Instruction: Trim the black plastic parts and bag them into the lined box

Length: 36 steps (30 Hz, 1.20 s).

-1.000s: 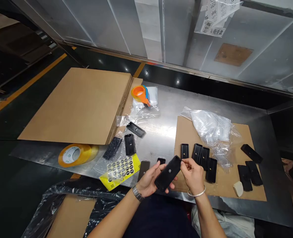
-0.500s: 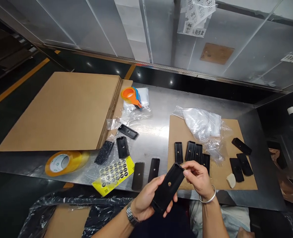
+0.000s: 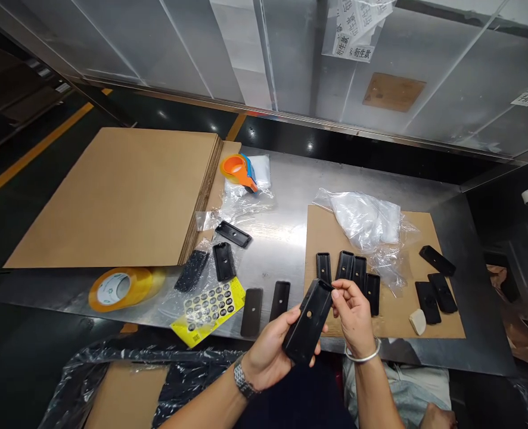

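Lower centre of frame | left hand (image 3: 270, 351) cradles black plastic piece (image 3: 307, 322) from below, fingers curled | right hand (image 3: 353, 313) pinches its top end | piece raised slightly, less tilted than half a second ago; grip unchanged, inspection apparently ongoing above metal table (image 3: 286, 238).

I sit at a steel table (image 3: 291, 202) whose brushed top throws back a pale glare from the lamps overhead. Behind it rises a clear screen (image 3: 157, 47) of see-through panels set in a metal frame, with a printed paper notice (image 3: 356, 30) taped high up and a brown square patch (image 3: 393, 92) stuck further down. To my left the dark floor (image 3: 27, 196) carries a yellow line (image 3: 40, 149) running slantwise. Small bright spots of lamplight shine on the dark strip just beyond the table's far edge.
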Each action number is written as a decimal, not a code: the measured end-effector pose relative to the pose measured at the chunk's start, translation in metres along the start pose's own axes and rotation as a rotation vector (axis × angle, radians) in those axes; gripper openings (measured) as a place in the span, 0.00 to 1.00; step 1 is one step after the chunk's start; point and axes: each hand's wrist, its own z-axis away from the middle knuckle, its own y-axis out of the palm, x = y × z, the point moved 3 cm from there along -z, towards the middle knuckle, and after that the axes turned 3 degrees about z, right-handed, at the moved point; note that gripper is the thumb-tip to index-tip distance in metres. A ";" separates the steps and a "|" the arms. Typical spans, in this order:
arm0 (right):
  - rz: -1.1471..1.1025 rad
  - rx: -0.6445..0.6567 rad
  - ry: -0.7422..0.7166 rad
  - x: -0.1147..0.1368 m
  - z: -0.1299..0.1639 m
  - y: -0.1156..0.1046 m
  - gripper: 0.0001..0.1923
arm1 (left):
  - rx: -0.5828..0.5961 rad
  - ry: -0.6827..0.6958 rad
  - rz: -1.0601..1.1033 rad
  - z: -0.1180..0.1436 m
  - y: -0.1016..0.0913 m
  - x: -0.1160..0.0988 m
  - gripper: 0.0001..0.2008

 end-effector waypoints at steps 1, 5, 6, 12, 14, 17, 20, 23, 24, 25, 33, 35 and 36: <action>0.033 -0.010 -0.005 0.000 0.002 0.002 0.14 | -0.015 0.017 -0.016 -0.001 -0.001 0.001 0.18; 0.126 -0.006 0.018 -0.002 0.009 0.014 0.22 | -0.139 0.179 -0.256 -0.001 -0.005 0.001 0.23; 0.118 0.007 0.028 -0.004 0.011 0.017 0.25 | -0.167 0.253 -0.358 -0.001 -0.005 0.000 0.23; -0.084 0.017 0.056 -0.005 0.013 0.023 0.18 | -0.162 0.370 -0.492 0.002 -0.004 0.002 0.23; -0.060 -0.011 0.047 -0.002 0.014 0.021 0.17 | -0.192 0.341 -0.436 0.002 -0.007 0.004 0.22; 0.068 -0.099 0.018 0.002 0.016 0.018 0.22 | -0.163 0.311 -0.372 0.003 -0.005 0.007 0.21; 0.193 -0.117 0.010 0.002 0.017 0.017 0.22 | -0.091 0.300 -0.321 0.005 0.004 0.006 0.21; 0.194 -0.084 0.000 0.001 0.018 0.013 0.21 | -0.090 0.234 -0.223 0.007 0.009 0.005 0.19; 0.208 -0.071 -0.034 0.003 0.018 0.011 0.21 | -0.099 0.213 -0.188 0.007 0.009 0.004 0.19; 0.237 -0.058 -0.089 0.007 0.019 0.009 0.21 | -0.109 0.201 -0.159 0.008 0.008 0.004 0.18; 0.557 0.180 -0.387 0.038 0.028 0.005 0.37 | -0.127 0.168 -0.100 0.009 0.004 0.010 0.13; 0.594 0.160 -0.394 0.040 0.026 0.006 0.36 | -0.131 0.167 -0.115 0.010 0.006 0.011 0.12; 0.599 0.150 -0.398 0.041 0.024 0.005 0.34 | -0.133 0.166 -0.123 0.011 0.007 0.011 0.12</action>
